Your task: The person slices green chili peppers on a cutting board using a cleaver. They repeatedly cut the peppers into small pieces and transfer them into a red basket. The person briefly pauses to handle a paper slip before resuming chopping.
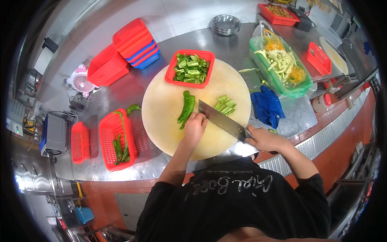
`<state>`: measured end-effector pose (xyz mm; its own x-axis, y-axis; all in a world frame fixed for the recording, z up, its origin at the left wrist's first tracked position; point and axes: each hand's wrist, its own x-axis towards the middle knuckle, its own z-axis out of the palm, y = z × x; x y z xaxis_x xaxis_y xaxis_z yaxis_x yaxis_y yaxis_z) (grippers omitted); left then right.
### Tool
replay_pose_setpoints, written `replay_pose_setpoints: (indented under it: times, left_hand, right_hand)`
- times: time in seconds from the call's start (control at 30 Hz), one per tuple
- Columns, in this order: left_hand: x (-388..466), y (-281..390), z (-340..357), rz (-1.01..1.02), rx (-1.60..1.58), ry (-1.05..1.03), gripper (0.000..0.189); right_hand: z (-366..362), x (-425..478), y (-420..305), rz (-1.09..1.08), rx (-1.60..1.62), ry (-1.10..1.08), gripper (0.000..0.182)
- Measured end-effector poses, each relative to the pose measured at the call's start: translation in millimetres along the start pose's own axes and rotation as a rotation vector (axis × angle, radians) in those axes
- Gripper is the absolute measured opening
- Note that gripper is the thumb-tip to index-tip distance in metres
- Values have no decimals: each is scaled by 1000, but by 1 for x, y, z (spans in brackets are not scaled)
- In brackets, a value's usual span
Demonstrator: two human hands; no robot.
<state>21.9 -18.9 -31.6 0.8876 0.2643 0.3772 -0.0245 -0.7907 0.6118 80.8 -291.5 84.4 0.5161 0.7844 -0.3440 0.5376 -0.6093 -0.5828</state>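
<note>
My right hand (267,139) grips the handle of a Chinese cleaver (222,121), whose wide blade slants across a round cutting board (160,127). My left hand (195,125) is curled beside the blade, with a bit of green pepper showing at its fingertips; most of that piece is hidden. Two whole long green peppers (186,107) lie side by side just beyond my left hand. Past the blade, a small pile of cut pepper strips (225,105) rests on the board. A red plastic basket (211,71) full of cut green pepper (192,69) stands on the board's far part.
Left on the steel counter, a red basket (133,145) holds a few whole peppers (121,149). Stacked red and blue baskets (133,33) stand behind. To the right are a blue cloth (266,106) and a green-lined bin (266,71) of vegetable scraps. Metal bowls (226,24) sit at the back.
</note>
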Motion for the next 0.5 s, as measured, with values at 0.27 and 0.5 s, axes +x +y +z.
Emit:
replay_pose_setpoints:
  times: [0.27,0.5]
  left_hand:
    - [-6,16,-2,1,-77,-159,14]
    - [-11,7,-3,123,35,-135,14]
  right_hand:
    - [7,14,-16,106,-17,-20,36]
    - [1,-4,11,68,98,-30,36]
